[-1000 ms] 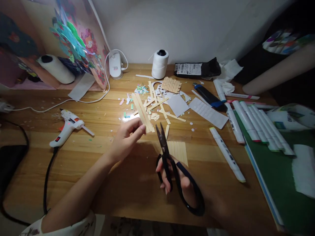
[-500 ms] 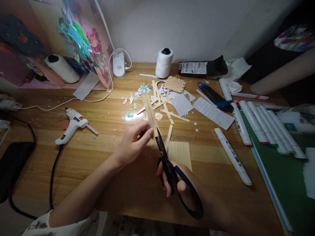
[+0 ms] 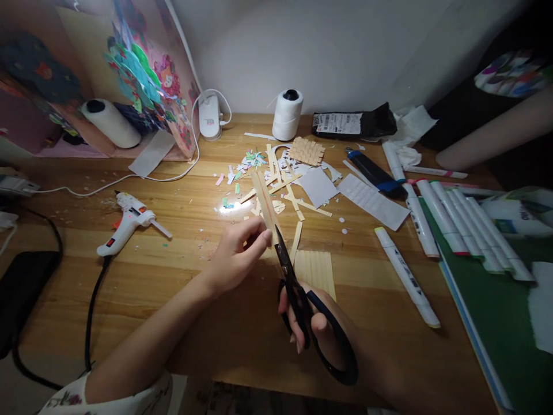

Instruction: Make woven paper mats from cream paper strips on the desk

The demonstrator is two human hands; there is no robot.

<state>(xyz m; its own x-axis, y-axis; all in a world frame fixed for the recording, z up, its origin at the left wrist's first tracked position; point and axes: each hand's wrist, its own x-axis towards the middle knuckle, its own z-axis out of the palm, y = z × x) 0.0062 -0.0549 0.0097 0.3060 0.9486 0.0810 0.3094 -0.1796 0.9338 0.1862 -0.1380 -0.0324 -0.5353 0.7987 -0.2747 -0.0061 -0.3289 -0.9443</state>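
Note:
My left hand (image 3: 235,256) pinches the near end of a long tan paper strip (image 3: 264,202) that points away over the wooden desk (image 3: 181,288). My right hand (image 3: 317,328) grips black scissors (image 3: 302,300) by their large loops; the blade tips meet the strip right beside my left fingertips. A tan sheet cut into parallel strips (image 3: 314,271) lies flat just right of the scissors. Farther back lie loose tan strips and coloured scraps (image 3: 276,178) and a small woven tan mat (image 3: 306,151).
A white glue gun (image 3: 125,222) with a black cord lies at left. A thread spool (image 3: 287,114), white charger (image 3: 210,116) and black pouch (image 3: 352,122) line the back edge. Several white markers (image 3: 458,222) and a green mat (image 3: 488,311) sit right. Another person's arm (image 3: 492,135) rests far right.
The scissor blades, open and apart from the strip a second ago, have closed in on the strip at my left fingertips. The view shifted slightly.

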